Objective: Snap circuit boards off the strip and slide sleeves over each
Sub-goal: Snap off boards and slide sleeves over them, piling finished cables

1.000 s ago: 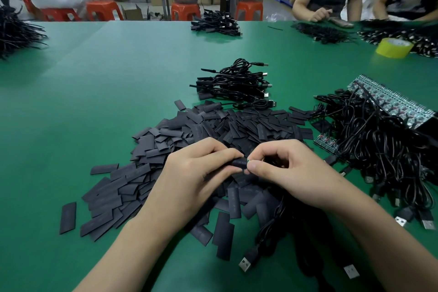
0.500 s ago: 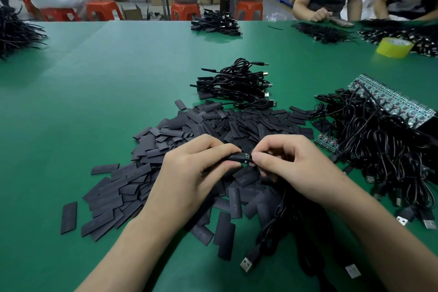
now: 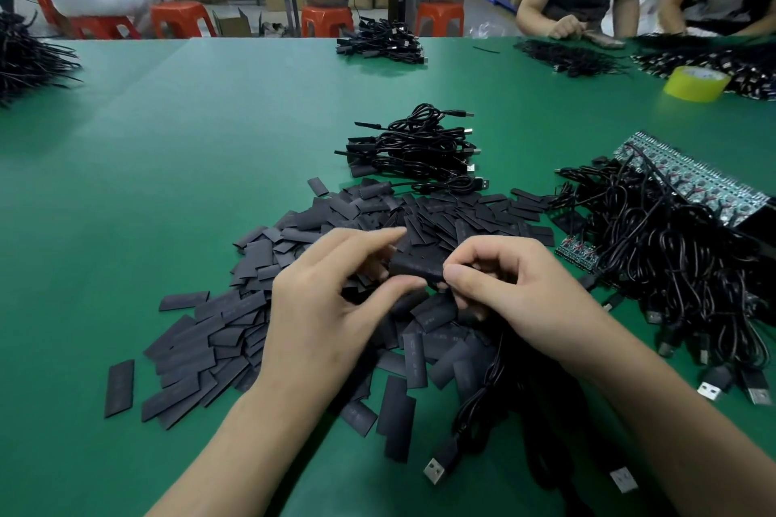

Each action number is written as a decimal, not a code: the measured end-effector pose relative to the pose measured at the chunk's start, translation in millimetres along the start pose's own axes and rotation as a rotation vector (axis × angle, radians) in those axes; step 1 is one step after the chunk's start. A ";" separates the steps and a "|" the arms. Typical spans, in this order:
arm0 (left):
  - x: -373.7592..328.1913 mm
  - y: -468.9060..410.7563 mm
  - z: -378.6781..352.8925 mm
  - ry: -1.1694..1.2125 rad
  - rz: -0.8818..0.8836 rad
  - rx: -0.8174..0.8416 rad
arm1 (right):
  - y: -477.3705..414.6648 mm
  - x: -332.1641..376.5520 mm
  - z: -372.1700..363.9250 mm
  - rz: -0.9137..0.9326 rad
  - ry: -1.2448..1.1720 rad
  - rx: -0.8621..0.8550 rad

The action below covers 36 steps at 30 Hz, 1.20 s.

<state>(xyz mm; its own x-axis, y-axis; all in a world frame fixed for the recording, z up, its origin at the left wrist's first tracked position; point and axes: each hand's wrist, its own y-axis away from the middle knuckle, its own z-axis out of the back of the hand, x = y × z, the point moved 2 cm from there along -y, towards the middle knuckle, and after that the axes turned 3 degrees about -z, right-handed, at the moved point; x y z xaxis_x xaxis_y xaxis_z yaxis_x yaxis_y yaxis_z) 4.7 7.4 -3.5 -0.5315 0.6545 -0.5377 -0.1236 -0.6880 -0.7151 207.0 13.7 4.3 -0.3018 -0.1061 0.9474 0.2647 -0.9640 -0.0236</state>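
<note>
Left grip [image 3: 336,298] loosely spread; right grip [image 3: 504,285] curled, pinching.

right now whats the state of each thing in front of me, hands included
left hand, fingers spread beside the held sleeve, gripping nothing
right hand, pinching one end of the held sleeve
held sleeve, rounded out, lifted
loose sleeves, flat, scattered on the table
board strip, boards joined in a row, cables attached
cable bundle, coiled, lying beyond the loose sleeves
tape roll, lying flat
</note>
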 end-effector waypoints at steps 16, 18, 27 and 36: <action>-0.8 1.7 -5.3 0.125 0.169 -0.044 | 1.0 0.1 -7.1 0.007 -0.001 -0.096; -1.1 0.5 -6.0 0.128 0.166 -0.019 | 1.7 3.4 -3.6 0.028 0.048 -0.146; 0.3 0.7 -10.9 0.102 0.165 0.072 | -44.7 40.6 31.1 0.178 0.577 -0.457; 1.9 4.0 -13.7 0.072 0.149 0.171 | -214.7 82.8 35.3 0.130 1.132 -0.234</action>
<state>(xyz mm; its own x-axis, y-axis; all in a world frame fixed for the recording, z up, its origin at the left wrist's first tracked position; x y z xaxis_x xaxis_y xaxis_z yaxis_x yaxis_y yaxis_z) 14.7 10.1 -13.6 -0.4939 0.5579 -0.6670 -0.1917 -0.8180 -0.5423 157.5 220.5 99.1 -0.9618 -0.2509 0.1092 0.2143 -0.9388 -0.2698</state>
